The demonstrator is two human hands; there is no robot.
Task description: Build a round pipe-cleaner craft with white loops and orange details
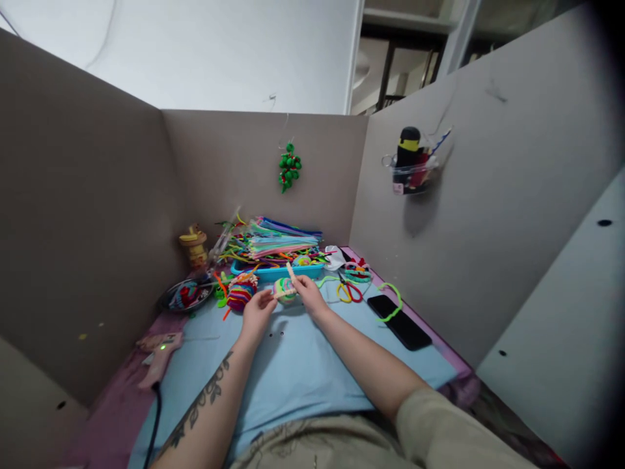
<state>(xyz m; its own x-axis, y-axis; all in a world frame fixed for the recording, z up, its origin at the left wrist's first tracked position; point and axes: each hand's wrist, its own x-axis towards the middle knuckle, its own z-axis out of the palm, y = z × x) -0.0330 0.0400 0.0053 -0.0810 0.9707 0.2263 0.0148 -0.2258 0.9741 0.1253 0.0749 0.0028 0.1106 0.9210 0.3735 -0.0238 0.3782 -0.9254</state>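
The fingers of the left hand (258, 311) and those of the right hand (310, 296) are closed in a pinch on a thin, cream-coloured fuzzy strip (291, 272), whose one end points up past the right hand, above the pale-blue cloth-covered worktop (303, 371). Just behind the strip, between the hands, sits a pastel-striped round ball (282, 287); whether the fingers touch it cannot be told. A multicoloured, red-striped ball (240, 296) is near the left hand, and red-and-yellow-handled scissors (355, 293) lie to the right.

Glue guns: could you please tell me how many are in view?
1: a pink glue gun, on the left side of the table; heaped pipe cleaners might hide more.
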